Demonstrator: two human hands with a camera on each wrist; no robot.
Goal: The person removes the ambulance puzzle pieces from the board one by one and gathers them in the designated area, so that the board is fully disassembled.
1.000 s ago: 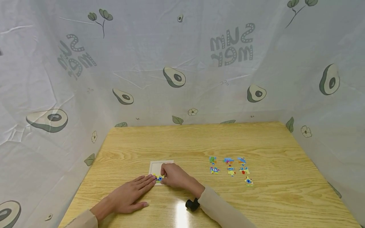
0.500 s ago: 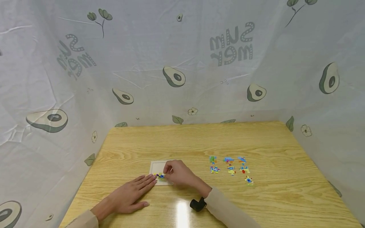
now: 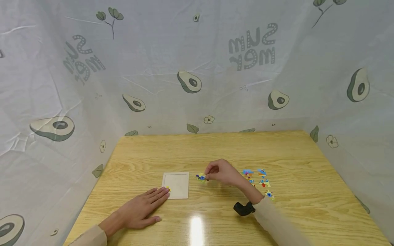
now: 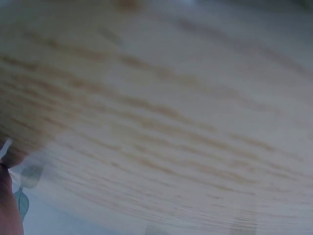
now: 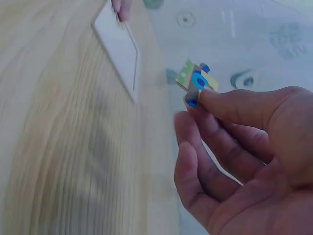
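My right hand [image 3: 226,173] pinches a jigsaw puzzle piece [image 5: 198,82] between thumb and fingertips, above the table just right of a white puzzle board [image 3: 180,186]. Green, yellow and grey, the piece has a blue ring and dark blue knobs. My left hand [image 3: 143,209] lies flat with its fingers straight, fingertips on the board's lower left corner. Another puzzle piece [image 3: 168,189], yellow, shows partly from under those fingertips. In the left wrist view only a bit of the hand [image 4: 9,200] appears at the left edge.
Several loose puzzle pieces lie to the right on the wooden table [image 3: 221,218], among them a blue and orange piece [image 3: 247,172], a yellow and red piece [image 3: 264,183] and one with a blue ring [image 3: 269,194]. My right forearm hides others. A printed curtain [image 3: 215,99] encloses the table.
My right hand has lifted the blue-ringed puzzle piece off the board and carried it to the right and farther back. The left hand stays in place.
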